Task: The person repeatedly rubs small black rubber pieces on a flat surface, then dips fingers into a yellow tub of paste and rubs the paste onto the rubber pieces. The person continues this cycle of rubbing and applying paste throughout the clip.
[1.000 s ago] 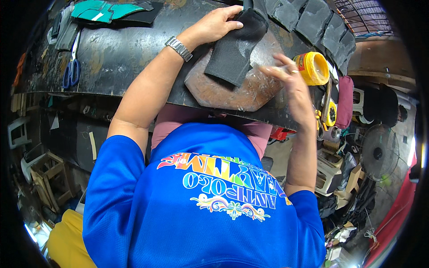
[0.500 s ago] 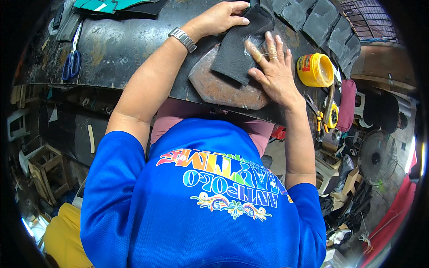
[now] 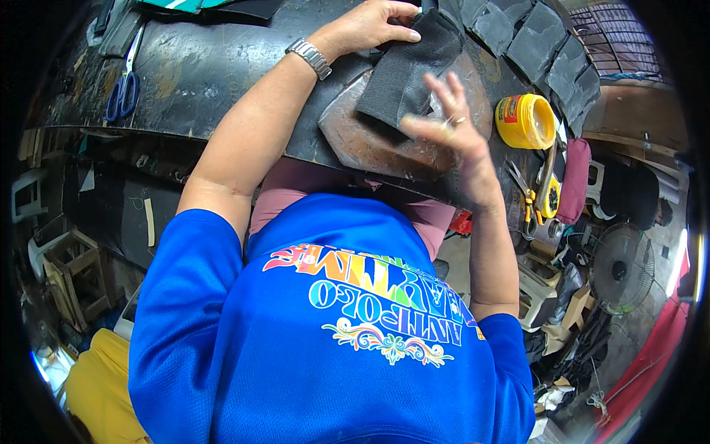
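Note:
A black textured fabric piece (image 3: pixel 407 74) lies slantwise on a worn brown slab (image 3: pixel 370 144) at the table's near edge. My left hand (image 3: pixel 373 28) holds the piece by its far left edge, the thumb lying along it and the fingertips partly hidden. My right hand (image 3: pixel 455 133) hovers just right of the piece's near end, fingers spread and somewhat blurred, with nothing in it. Just beyond that hand's right side, an open yellow tub (image 3: pixel 526 122) lies tilted, its mouth facing right.
Blue-handled scissors (image 3: pixel 123 92) lie at the left of the dark table (image 3: pixel 200 81). Several grey-black cut pieces (image 3: pixel 534 37) overlap at the far right. Orange-handled scissors (image 3: pixel 526 196), a yellow tape measure (image 3: pixel 551 194) and a maroon roll (image 3: pixel 574 181) sit along the right edge.
My right hand has lifted off the black fabric piece and drawn back toward me, its fingers spreading. My left hand keeps its hold at the far edge.

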Demonstrator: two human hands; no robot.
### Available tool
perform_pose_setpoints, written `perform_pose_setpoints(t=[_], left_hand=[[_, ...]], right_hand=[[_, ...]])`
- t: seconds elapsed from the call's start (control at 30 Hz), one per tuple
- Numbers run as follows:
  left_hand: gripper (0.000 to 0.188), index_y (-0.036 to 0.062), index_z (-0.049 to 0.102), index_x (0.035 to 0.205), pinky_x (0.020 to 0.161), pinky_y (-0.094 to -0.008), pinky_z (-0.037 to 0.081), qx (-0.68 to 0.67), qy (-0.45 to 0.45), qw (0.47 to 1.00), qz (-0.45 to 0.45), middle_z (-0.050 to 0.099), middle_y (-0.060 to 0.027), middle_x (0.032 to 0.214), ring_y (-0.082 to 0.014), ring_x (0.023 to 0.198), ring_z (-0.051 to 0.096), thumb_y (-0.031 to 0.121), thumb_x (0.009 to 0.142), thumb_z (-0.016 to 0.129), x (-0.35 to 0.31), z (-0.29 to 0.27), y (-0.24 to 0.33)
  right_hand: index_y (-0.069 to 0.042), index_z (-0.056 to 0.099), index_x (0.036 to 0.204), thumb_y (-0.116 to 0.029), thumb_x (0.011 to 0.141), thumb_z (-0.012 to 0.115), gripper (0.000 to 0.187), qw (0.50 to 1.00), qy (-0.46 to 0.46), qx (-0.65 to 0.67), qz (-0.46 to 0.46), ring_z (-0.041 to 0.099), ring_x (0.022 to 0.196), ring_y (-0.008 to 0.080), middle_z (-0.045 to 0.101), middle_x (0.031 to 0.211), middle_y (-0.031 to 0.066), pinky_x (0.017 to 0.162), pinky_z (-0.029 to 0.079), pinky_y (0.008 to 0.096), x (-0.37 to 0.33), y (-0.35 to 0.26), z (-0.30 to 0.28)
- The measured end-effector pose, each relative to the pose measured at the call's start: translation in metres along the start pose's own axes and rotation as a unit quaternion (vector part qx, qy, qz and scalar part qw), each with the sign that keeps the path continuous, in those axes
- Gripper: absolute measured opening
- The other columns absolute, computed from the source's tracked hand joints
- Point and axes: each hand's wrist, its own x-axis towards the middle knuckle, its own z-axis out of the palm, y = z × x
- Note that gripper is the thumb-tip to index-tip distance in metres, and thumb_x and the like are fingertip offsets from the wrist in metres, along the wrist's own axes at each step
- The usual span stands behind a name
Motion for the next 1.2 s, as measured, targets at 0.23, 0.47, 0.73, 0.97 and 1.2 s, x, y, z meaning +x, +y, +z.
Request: perform_pose_setpoints(t=[0.23,0.47,0.73,0.97,1.2], left_hand=[[0.035,0.0011,0.065,0.126,0.055,-0.0208,0.043,-0.002,-0.004,1.0,0.002,0.068,0.0009,0.094,-0.0029,0.071,0.054,0.014,0.094,0.068,0.009,-0.005,-0.022],[0.027,0.0039,0.068,0.119,0.052,-0.0234,0.043,0.059,-0.002,0.998,0.002,0.064,0.0032,0.08,-0.0047,0.061,0.051,0.017,0.095,0.065,0.002,-0.009,-0.009],[0.032,0.005,0.068,0.125,0.053,-0.0227,0.044,0.065,0.024,0.996,0.063,0.069,0.0013,0.092,-0.0044,0.068,0.055,0.018,0.095,0.067,0.003,-0.004,-0.006],[0.032,0.0066,0.068,0.124,0.059,-0.0232,0.047,0.033,-0.016,0.999,0.031,0.07,0.003,0.095,-0.0045,0.074,0.057,0.018,0.094,0.068,-0.001,-0.01,-0.002],[0.031,0.0056,0.068,0.123,0.061,-0.0242,0.05,0.008,-0.017,0.999,0.042,0.069,0.0021,0.093,-0.0054,0.075,0.058,0.015,0.094,0.068,0.006,-0.009,-0.012]], right_hand=[[-0.031,0.049,0.149,-0.067,0.095,0.046,0.066,0.894,0.054,-0.443,0.026,0.01,0.156,0.0326,0.022,0.167,0.0121,0.118,0.003,0.0668,0.038,0.018,0.019],[-0.036,0.043,0.152,-0.069,0.094,0.043,0.067,0.903,0.016,-0.43,0.02,0.009,0.155,0.0351,0.02,0.167,0.0144,0.117,0.005,0.0699,0.035,0.02,0.02],[-0.041,0.043,0.151,-0.068,0.098,0.035,0.06,0.942,-0.069,-0.328,0.01,0.005,0.154,0.042,0.018,0.167,0.0164,0.115,0.001,0.0715,0.011,-0.002,0.032],[-0.025,0.077,0.117,-0.063,0.102,0.028,0.064,0.997,0.022,0.077,0.004,0.008,0.155,0.0375,0.034,0.162,0.0118,0.12,0.001,0.0614,0.019,-0.012,0.007],[-0.026,0.055,0.145,-0.062,0.098,0.046,0.06,0.91,0.069,-0.407,0.047,0.01,0.155,0.0373,0.027,0.164,0.0163,0.117,0.004,0.0683,0.05,0.0,0.032]])
